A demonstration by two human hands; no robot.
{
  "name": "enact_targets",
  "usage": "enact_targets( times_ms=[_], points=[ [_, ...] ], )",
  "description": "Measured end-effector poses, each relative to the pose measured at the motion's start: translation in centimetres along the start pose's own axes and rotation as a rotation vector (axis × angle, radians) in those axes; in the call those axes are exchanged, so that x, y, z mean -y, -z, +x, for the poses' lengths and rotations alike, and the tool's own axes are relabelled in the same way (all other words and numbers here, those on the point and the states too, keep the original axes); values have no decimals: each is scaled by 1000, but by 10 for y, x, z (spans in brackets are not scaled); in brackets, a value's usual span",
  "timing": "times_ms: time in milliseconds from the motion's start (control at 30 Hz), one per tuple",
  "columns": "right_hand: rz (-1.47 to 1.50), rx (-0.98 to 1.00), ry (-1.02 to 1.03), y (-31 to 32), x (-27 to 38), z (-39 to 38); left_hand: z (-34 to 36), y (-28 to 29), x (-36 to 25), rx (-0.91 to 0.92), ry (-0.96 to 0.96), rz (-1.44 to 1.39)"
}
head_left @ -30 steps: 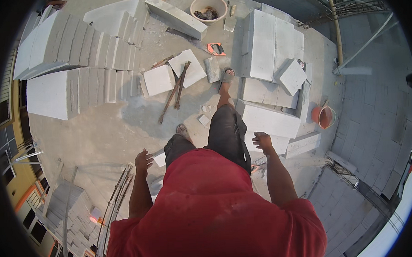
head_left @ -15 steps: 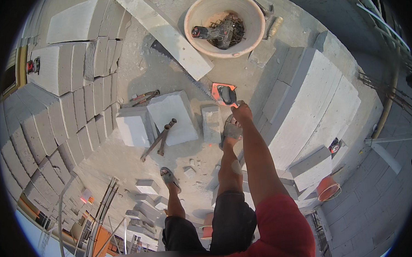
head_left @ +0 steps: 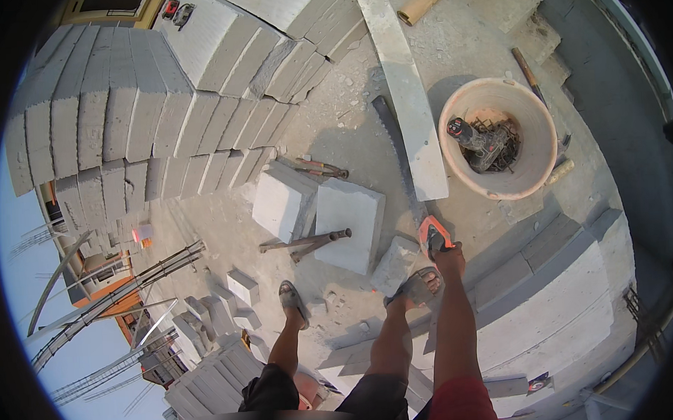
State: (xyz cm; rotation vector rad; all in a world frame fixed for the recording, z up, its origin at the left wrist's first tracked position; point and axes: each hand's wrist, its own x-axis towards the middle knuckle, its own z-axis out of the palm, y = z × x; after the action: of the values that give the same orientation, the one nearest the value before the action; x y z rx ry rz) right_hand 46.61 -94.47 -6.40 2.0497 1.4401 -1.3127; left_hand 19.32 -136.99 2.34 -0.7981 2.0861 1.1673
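My right hand point(head_left: 450, 260) is closed around the orange-and-black handle of a hand saw point(head_left: 400, 151). The long dark blade points away from me, low over the floor, beside a long pale slab point(head_left: 404, 87). Just left of the handle, a small grey block point(head_left: 396, 265) sits near my sandalled foot. Farther left are a pale block point(head_left: 351, 223) and another light block point(head_left: 283, 201), with two rusty metal bars point(head_left: 308, 243) resting across them. My left hand is out of view.
A pinkish tub point(head_left: 501, 188) holding a power tool and rusty metal pieces stands ahead to the right. Stacked grey blocks point(head_left: 115, 129) rise at the left. Right of my arm runs a low block row point(head_left: 551, 298). Long-handled pliers-like tools point(head_left: 322, 168) lie behind the blocks.
My view has turned left, so the tub and blocks appear farther right and the left stack shows more. The saw stays in my right hand.
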Motion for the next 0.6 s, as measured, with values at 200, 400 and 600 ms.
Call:
enact_targets(
  times_ms=[200,400,600],
  points=[
    [105,-18,85,70,10,-96,-138,61,-70,157,139,458],
    [314,-60,121,110,31,-259,-215,254,-108,209,219,767],
    [-408,-173,439,85,119,-492,-182,434,-85,329,-36,1249]
  ],
)
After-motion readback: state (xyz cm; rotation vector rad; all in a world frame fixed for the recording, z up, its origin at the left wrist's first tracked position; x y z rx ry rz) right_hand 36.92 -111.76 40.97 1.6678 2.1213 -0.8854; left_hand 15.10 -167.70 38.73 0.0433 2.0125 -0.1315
